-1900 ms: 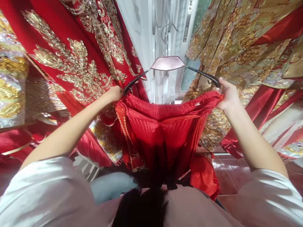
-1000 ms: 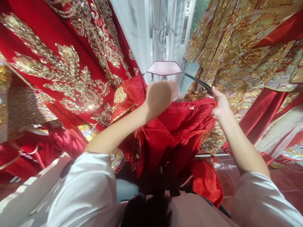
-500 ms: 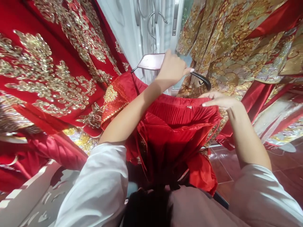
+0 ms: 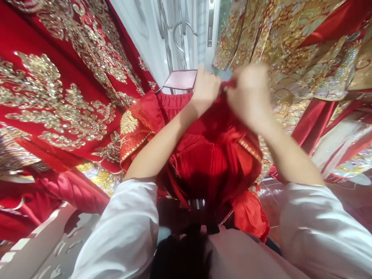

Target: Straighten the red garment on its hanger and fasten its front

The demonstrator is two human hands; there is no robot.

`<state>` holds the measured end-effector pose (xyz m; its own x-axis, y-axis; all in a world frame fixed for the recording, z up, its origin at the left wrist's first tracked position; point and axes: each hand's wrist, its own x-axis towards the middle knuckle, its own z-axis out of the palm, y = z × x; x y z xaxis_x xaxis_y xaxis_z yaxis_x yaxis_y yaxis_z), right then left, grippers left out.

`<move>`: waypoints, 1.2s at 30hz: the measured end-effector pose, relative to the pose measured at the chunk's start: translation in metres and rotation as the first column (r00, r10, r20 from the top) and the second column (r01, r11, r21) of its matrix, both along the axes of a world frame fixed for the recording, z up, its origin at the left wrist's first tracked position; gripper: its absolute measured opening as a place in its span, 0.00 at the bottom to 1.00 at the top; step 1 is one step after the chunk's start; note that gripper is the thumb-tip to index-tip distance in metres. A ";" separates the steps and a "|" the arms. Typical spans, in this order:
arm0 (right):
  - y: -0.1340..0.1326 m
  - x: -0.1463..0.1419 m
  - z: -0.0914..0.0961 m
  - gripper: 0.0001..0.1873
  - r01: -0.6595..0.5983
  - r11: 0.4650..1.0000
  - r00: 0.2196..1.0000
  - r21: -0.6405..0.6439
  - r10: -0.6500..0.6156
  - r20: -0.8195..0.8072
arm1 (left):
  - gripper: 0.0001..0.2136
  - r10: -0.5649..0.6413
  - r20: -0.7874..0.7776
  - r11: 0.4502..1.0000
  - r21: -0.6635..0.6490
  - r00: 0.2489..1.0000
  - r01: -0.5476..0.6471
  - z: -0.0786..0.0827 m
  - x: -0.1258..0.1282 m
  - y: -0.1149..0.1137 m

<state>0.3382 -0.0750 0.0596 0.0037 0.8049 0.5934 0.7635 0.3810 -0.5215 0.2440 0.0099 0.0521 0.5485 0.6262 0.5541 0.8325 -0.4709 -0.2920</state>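
Observation:
A red satin garment (image 4: 197, 151) with gold-trimmed edges hangs in front of me, its left shoulder on a black hanger (image 4: 159, 89). The hanger has a metal hook (image 4: 178, 42) and a pinkish-white label (image 4: 180, 79) at its middle. My left hand (image 4: 206, 87) is closed around the hanger just right of the label. My right hand (image 4: 251, 95), blurred, is closed on the garment's gathered waistband (image 4: 229, 83), bunched up close beside my left hand. The hanger's right end is hidden behind the hands and cloth.
On the left hangs a red dress (image 4: 58, 112) with gold sequin embroidery. A gold scaly-patterned gown (image 4: 293, 69) hangs on the right. Behind the hanger stands a white door frame (image 4: 213, 27). A white cut-out panel (image 4: 55, 236) is at lower left, with reddish floor tiles (image 4: 343, 205) at lower right.
My right hand has moved up and left, closing on the waistband and drawing it over the hanger's right end, which showed bare before. My left hand and the hanger have shifted slightly left.

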 end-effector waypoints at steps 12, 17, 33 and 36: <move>-0.002 -0.018 -0.089 0.23 0.139 0.989 0.926 0.044 -0.145 0.348 | 0.19 -0.178 0.170 0.984 0.042 0.969 0.173 0.018 -0.087 -0.048; 0.034 0.003 -0.021 0.15 -0.071 0.969 0.975 0.238 0.017 0.221 | 0.17 0.385 0.410 0.885 0.090 0.827 -0.456 -0.008 -0.148 -0.098; 0.088 -0.028 0.024 0.12 -0.414 0.864 0.910 -0.287 0.404 -0.097 | 0.14 0.343 0.738 0.926 -0.370 0.581 -0.076 -0.044 -0.196 -0.064; 0.085 -0.030 0.030 0.13 -0.353 0.881 0.934 -0.316 0.354 -0.057 | 0.11 0.379 0.798 0.910 -0.414 0.469 -0.031 -0.013 -0.207 -0.057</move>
<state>0.3084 0.0100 0.0897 -0.3173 0.8972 0.3071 0.6104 0.4411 -0.6580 0.0375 -0.0475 0.0394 -0.2517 0.8713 0.4212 0.6625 -0.1621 0.7313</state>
